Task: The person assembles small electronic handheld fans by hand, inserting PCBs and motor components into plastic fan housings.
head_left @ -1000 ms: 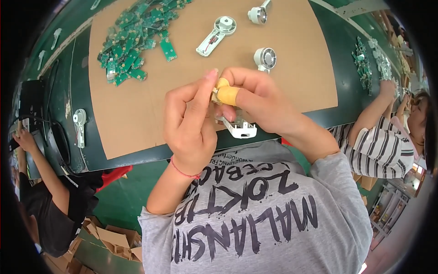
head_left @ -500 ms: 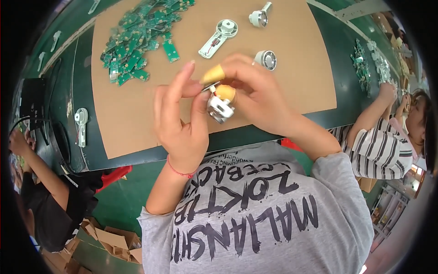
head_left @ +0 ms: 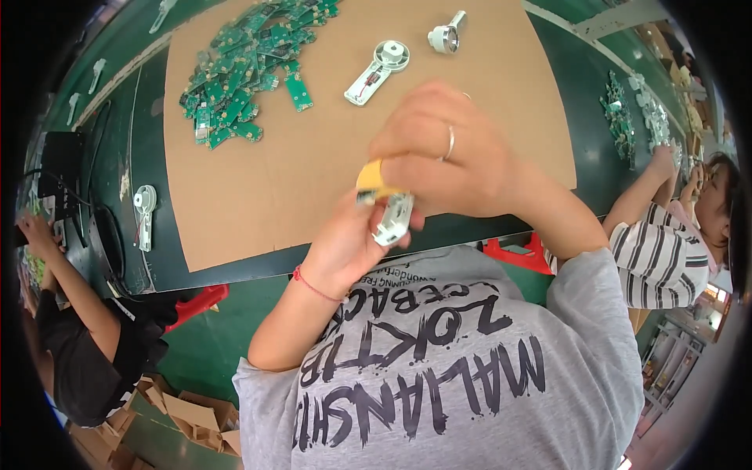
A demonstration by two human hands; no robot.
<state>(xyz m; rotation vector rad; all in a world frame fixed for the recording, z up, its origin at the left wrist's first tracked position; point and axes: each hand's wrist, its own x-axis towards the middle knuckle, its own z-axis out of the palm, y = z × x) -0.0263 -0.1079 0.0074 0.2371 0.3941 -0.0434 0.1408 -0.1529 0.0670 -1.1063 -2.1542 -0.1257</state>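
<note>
Bright, even light; right hand (head_left: 450, 160) motion-blurred; edges fisheye-bent.

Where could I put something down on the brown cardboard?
The cardboard is bare at lower left, between the green boards and left hand, and between the right hand and its right edge. Upper left is crowded with those boards.

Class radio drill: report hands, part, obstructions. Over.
Left hand holding white casing. Right hand over casing's far end, grip unclear; yellow finger cover beside casing. Right hand partly blocks view; no other obstruction visible.
</note>
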